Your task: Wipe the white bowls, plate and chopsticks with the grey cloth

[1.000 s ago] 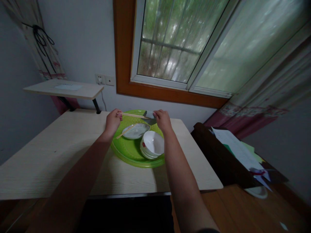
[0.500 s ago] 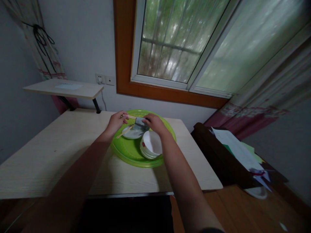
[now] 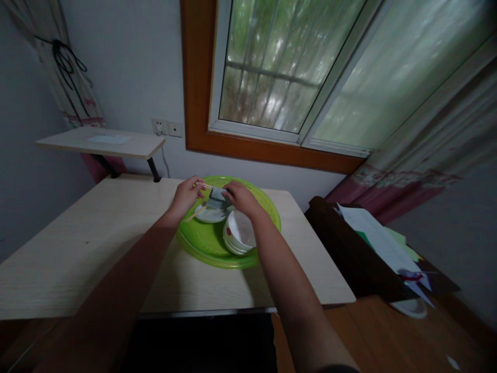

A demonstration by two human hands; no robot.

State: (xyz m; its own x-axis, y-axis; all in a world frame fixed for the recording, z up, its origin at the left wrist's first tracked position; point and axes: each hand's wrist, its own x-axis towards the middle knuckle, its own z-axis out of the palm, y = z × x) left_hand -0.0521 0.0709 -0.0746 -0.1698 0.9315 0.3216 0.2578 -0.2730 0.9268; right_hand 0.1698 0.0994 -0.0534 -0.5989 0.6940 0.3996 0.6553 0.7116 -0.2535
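Note:
My left hand [image 3: 188, 195] is closed on the ends of thin wooden chopsticks [image 3: 206, 185], held level above a green basin [image 3: 209, 255]. My right hand [image 3: 239, 196] is closed on a grey cloth [image 3: 218, 196], which is wrapped over the other end of the chopsticks. Below the cloth a small white dish [image 3: 209, 215] sits in the basin, with another chopstick [image 3: 195, 213] lying across its left rim. White bowls [image 3: 239, 231] with a red mark are stacked to the right of the dish, under my right wrist. The cloth partly covers the dish.
The basin stands on a pale wooden table [image 3: 116, 248]. A raised shelf [image 3: 104, 141] is at the table's back left. On the right, a dark brown piece of furniture [image 3: 345, 248] bears papers [image 3: 376, 238]. The window [image 3: 279, 77] is behind.
My right hand has slid left with the cloth along the chopsticks, closer to my left hand. My left hand has stayed nearly in place.

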